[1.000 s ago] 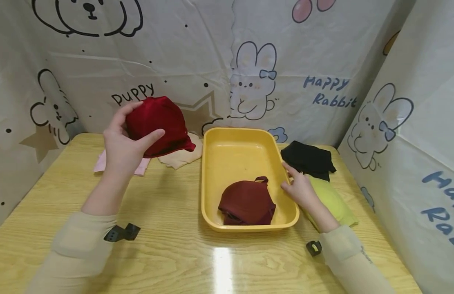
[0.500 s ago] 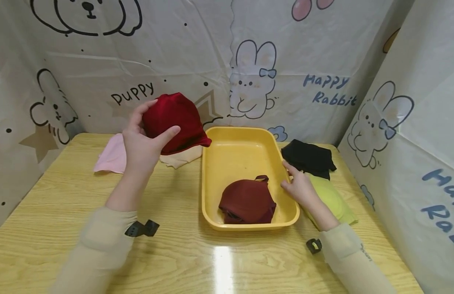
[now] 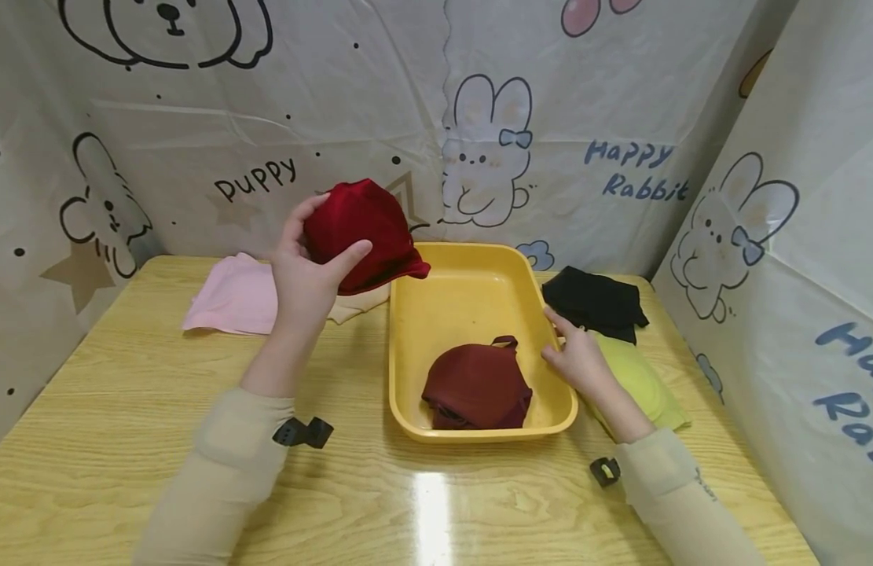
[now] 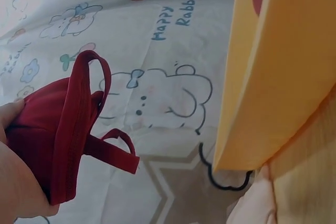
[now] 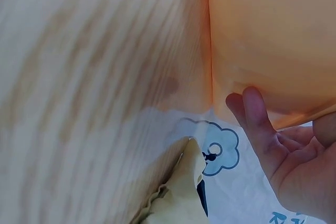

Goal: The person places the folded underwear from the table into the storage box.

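Observation:
My left hand (image 3: 302,275) grips a bright red bra (image 3: 361,232), folded into a cup shape, in the air by the far left corner of a yellow plastic tray (image 3: 443,303). Its strap loops hang off one side in the left wrist view, where the bra (image 4: 50,124) is apart from the tray wall (image 4: 283,66). Inside the tray, near the front, lies a folded maroon bra (image 3: 473,385). My right hand (image 3: 581,362) holds the tray's right rim, thumb on the inner side; in the right wrist view its fingers (image 5: 254,108) lie against the outer wall.
Folded pink cloth (image 3: 238,297) and a cream piece (image 3: 358,303) lie left of the tray. To its right are a black folded garment (image 3: 595,303) and a yellow-green padded one (image 3: 637,381). Printed cloth walls (image 3: 337,94) enclose the wooden table (image 3: 125,440).
My left hand has carried the bright red bra rightward to the tray's far left corner, uncovering more of the pink cloth. My right hand stays on the rim.

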Available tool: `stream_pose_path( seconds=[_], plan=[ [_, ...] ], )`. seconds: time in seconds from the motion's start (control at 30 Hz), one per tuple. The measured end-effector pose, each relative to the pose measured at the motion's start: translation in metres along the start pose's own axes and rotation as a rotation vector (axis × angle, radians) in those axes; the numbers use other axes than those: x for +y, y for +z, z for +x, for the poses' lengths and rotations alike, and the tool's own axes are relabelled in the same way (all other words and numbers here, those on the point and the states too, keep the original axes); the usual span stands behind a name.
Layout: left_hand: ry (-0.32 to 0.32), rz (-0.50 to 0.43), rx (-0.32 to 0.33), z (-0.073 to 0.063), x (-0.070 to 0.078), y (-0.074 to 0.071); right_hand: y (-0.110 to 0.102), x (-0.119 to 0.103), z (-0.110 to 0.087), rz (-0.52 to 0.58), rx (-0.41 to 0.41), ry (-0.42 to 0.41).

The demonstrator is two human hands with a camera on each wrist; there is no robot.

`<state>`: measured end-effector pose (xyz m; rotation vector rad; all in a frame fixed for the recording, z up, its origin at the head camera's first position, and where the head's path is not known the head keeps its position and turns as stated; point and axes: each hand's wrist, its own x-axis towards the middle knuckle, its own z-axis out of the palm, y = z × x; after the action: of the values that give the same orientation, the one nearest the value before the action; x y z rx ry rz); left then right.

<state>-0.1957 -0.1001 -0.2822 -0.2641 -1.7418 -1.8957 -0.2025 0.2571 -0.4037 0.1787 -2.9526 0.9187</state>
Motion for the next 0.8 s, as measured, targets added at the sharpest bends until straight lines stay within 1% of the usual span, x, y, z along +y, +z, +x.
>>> stream_pose_path(
  seconds=[0.17,0.37,0.53,0.67,0.8],
  plan=[
    [-0.006,-0.001,-0.016,-0.002,-0.008,0.008,-0.001,-0.001,0.0,-0.001,-0.002,-0.001],
    [-0.045,0.009,-0.019,-0.004,-0.015,0.018,-0.001,-0.001,-0.001,0.0,-0.005,0.001],
    [-0.068,-0.011,-0.025,-0.005,-0.023,0.026,-0.001,0.0,0.0,0.009,-0.007,0.006],
    [-0.099,-0.035,-0.03,-0.006,-0.031,0.031,0.0,0.0,0.0,0.008,-0.007,-0.003],
    [-0.133,-0.068,-0.045,-0.003,-0.052,0.038,0.0,0.001,0.0,0.009,-0.002,-0.007]
  ],
)
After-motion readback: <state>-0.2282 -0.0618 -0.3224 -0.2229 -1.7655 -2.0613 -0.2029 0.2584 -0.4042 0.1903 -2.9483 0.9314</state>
